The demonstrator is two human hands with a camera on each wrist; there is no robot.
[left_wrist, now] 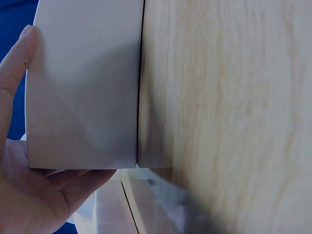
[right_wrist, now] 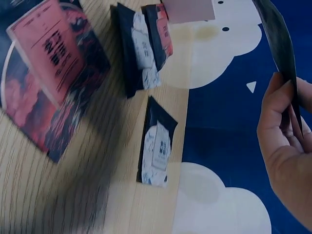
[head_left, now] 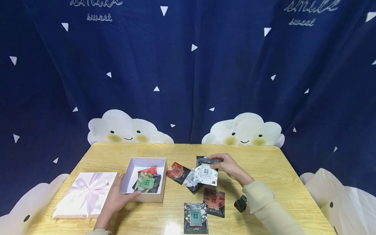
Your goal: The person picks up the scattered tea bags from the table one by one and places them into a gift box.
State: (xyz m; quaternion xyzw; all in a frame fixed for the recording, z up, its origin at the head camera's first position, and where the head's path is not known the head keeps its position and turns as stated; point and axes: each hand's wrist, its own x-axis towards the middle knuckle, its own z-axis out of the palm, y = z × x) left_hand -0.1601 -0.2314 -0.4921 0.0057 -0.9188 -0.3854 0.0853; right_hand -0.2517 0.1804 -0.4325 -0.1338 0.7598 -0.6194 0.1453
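Head: right hand (head_left: 225,165) pinches black-and-white rectangular sachet (head_left: 206,176) above wooden tabletop (head_left: 264,163); left hand (head_left: 115,197) grips pale-pink square cardboard box (head_left: 150,197), near-left corner. Left wrist: grip spans that corner. Right wrist: held sachet, edge-on.

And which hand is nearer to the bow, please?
Left. The left hand is just right of the bow, gripping the box; the right hand is farther right, beyond the box, holding a packet.
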